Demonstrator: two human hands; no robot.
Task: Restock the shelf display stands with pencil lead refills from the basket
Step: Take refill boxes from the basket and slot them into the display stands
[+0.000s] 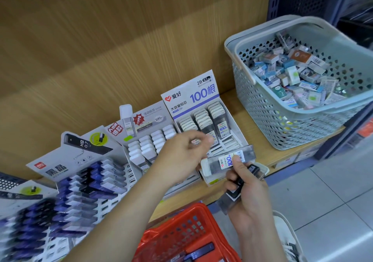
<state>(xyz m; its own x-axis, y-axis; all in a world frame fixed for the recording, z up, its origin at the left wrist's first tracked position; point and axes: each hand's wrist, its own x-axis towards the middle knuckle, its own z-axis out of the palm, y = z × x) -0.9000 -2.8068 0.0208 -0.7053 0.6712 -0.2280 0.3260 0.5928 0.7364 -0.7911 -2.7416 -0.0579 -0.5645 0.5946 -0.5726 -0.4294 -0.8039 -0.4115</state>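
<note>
Wood-grain back panel [101,29], grey floor tiles [323,191]

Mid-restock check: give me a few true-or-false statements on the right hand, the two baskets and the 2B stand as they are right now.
1. The right hand grips several refill cases. True.
2. The grey basket is empty. False: it is full of small boxes.
3. The red basket stands on the shelf. False: it sits below the shelf's front edge.
4. The 2B stand stands left of the grey basket. True.
</note>
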